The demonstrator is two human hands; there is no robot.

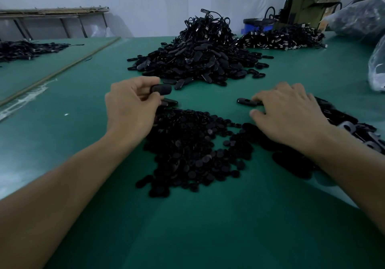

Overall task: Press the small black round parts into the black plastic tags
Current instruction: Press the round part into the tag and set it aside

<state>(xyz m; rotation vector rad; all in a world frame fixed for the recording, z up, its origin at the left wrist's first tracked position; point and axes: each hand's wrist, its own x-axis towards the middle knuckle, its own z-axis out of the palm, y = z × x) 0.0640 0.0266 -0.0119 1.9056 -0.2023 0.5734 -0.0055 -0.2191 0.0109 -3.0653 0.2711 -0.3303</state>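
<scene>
Mid-frame, left hand (131, 104) pinches a black tag (161, 89). Right hand (289, 110), loosely spread, touches a second tag (246, 101) just left of its fingertips.

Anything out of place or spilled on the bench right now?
Nothing damaged that I can see. A few stray tags lie scattered round the edge of the big heap, and ragged whitish film clings along the table seam at left.
</scene>
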